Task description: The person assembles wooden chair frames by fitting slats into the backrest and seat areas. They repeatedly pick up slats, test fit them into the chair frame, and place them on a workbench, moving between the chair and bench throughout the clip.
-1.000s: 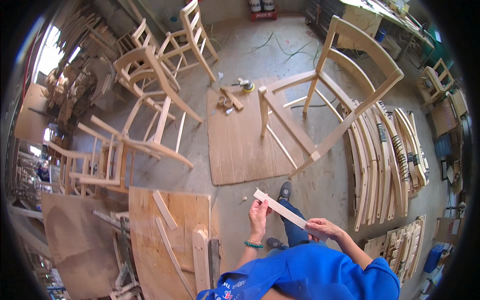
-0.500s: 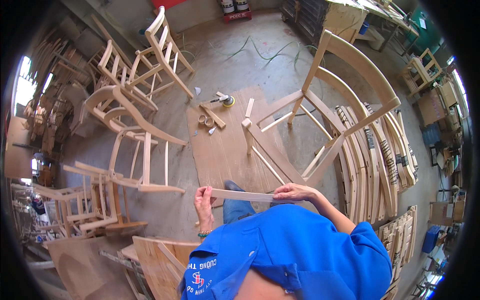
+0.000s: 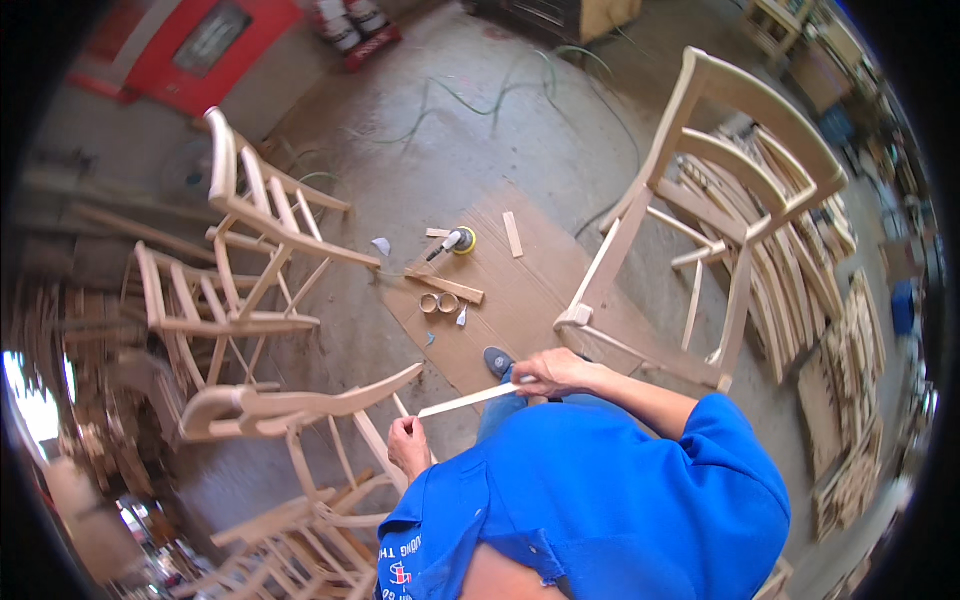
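Between my hands stretches a long, narrow, pale strip (image 3: 468, 401), thin and nearly straight; its material I cannot make out. My left hand (image 3: 408, 447) pinches one end, and my right hand (image 3: 550, 372) grips the other end, held a little higher. Both hands are in front of my waist, above my shoe (image 3: 498, 362). On the right stands a bare wooden chair frame (image 3: 590, 318), close to my right hand but apart from it. Another wooden chair frame (image 3: 340, 402) reaches near my left hand.
On a cardboard sheet (image 3: 540, 300) lie a yellow-rimmed sander (image 3: 462, 240), a wooden bar (image 3: 445, 285), two rings like tape rolls (image 3: 438, 302) and a small slat (image 3: 513, 235). More chair frames (image 3: 260, 235) stand left. Curved wooden parts (image 3: 790, 290) are stacked right. A green hose (image 3: 490, 110) crosses the floor.
My view has turned toward the left. The strip has gone from nearly level to slanting, its left end lower. Both hands still hold it, and the left has come down closer to my body.
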### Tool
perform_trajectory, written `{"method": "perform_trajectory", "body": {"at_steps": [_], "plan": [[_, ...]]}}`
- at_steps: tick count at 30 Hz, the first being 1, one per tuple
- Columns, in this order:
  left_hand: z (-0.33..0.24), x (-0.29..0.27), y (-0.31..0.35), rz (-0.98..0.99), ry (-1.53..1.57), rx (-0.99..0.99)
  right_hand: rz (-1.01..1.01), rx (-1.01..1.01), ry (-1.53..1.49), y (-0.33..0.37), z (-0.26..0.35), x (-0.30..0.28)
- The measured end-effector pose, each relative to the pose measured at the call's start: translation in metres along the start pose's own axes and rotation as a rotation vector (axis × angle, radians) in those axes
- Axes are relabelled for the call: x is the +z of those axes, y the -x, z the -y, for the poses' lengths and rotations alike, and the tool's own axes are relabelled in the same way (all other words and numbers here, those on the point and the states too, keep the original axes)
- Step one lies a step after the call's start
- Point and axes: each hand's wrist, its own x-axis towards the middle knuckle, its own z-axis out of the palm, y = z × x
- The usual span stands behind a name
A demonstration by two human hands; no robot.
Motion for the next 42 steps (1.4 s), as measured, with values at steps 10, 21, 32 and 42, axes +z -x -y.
{"method": "perform_trajectory", "body": {"at_steps": [10, 21, 32, 42], "plan": [[-0.051, 0.023, -0.221, 0.554, 1.192, -0.529, -0.696, 0.063, 0.189, -0.083, 0.031, -0.038], [-0.247, 0.06, -0.39, 0.347, 0.823, 0.263, -0.432, 0.249, -0.916, -0.165, -0.068, -0.158], [-0.497, 0.144, -0.409, 0.203, -0.024, 1.095, -0.923, 0.136, -1.754, -0.219, -0.119, -0.336], [-0.718, 0.278, -0.467, 1.025, -0.344, 1.74, -1.621, 0.035, -1.299, -0.142, -0.189, -0.284]]}}
